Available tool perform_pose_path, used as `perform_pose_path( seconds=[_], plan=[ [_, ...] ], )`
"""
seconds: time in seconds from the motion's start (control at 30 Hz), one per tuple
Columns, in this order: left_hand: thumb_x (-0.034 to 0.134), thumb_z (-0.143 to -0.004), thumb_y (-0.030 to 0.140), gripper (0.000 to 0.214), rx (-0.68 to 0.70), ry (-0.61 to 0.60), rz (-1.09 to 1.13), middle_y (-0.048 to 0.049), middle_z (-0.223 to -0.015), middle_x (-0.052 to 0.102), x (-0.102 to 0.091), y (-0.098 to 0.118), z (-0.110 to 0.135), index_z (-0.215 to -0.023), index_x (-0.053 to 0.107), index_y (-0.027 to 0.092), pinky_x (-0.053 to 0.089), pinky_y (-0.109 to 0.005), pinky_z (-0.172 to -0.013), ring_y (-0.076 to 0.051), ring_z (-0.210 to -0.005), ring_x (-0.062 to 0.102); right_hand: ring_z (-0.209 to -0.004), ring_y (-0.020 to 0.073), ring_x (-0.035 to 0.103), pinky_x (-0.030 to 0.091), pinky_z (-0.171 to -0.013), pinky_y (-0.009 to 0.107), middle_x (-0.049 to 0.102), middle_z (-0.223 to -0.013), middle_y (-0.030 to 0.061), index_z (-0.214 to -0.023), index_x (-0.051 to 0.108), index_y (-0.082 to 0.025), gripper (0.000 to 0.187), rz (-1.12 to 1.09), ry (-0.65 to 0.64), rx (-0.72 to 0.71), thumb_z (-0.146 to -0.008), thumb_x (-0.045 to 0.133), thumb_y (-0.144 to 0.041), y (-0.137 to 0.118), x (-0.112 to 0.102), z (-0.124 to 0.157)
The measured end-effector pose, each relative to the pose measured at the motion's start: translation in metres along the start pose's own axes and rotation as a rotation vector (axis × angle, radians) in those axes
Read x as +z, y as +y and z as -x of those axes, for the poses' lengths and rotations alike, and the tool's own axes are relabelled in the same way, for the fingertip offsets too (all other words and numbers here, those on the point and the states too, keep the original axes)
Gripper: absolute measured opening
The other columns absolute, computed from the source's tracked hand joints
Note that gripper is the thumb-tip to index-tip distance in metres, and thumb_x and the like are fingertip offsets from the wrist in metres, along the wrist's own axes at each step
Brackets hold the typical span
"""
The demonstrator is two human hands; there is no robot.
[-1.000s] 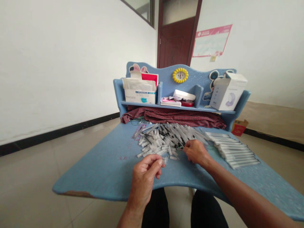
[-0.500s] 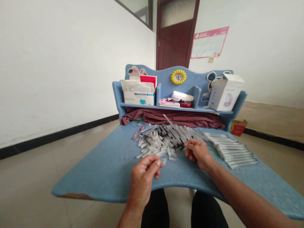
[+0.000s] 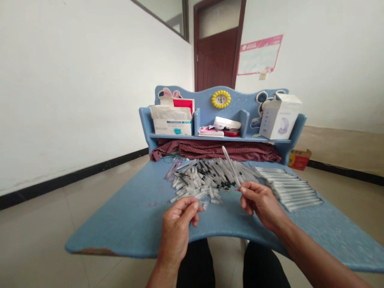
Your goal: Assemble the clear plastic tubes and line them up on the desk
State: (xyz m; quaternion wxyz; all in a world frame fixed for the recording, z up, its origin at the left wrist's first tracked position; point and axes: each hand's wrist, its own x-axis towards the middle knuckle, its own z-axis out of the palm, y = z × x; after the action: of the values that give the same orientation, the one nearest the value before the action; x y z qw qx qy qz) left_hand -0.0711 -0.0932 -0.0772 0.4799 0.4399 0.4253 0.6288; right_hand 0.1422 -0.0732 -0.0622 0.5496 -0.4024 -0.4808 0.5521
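Note:
Between the thumb and fingers of my right hand (image 3: 255, 196) is a clear pen barrel (image 3: 230, 165), pinched at its near end and slanting up and away to the left. My left hand (image 3: 181, 218) is closed in a pinch at the near edge of the pile, with a small clear pen cap (image 3: 204, 205) at its fingertips, partly hidden. Many loose clear caps (image 3: 192, 185) lie heaped just beyond it. Behind them spreads a pile of clear pen barrels (image 3: 216, 170) with black ends. To the right, finished-looking pens with dark tips (image 3: 295, 192) lie stacked in parallel rows.
The blue desk (image 3: 120, 216) has a curved front edge and a chipped left corner. At its back, a red checked cloth (image 3: 207, 150) lies under a shelf holding a mask box (image 3: 172, 126), a white box (image 3: 280, 118) and small items. A carton (image 3: 300, 159) stands on the floor.
My right hand has drawn back from the pile, slightly right and nearer, bringing a pen barrel up with it. My left hand stays almost in place, still pinched. The view has shifted slightly.

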Motion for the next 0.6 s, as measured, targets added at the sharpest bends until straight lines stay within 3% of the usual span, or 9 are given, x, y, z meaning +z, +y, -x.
perform_pose_path(
  seconds=[0.3, 0.6],
  plan=[
    [0.068, -0.068, 0.029, 0.022, -0.047, 0.068, 0.220, -0.0022, -0.060, 0.062, 0.003, 0.007, 0.001, -0.079, 0.061, 0.010, 0.034, -0.018, -0.043, -0.006, -0.045, 0.047, -0.034, 0.0066, 0.044, 0.031, -0.036, 0.019, 0.059, -0.048, -0.0010, -0.070, 0.058, -0.015, 0.031, 0.330, -0.291, 0.168, -0.074, 0.063, -0.046, -0.004, -0.013, 0.032],
    [0.067, -0.070, 0.031, 0.024, -0.064, 0.079, 0.250, -0.0007, -0.055, 0.059, 0.002, 0.006, 0.003, -0.079, 0.061, 0.010, 0.032, -0.017, -0.042, -0.005, -0.042, 0.045, -0.036, 0.0064, 0.046, 0.034, -0.037, 0.018, 0.060, -0.050, -0.0009, -0.069, 0.056, -0.015, 0.033, 0.485, -0.381, 0.258, -0.075, 0.059, -0.048, -0.008, -0.018, 0.037]
  ],
)
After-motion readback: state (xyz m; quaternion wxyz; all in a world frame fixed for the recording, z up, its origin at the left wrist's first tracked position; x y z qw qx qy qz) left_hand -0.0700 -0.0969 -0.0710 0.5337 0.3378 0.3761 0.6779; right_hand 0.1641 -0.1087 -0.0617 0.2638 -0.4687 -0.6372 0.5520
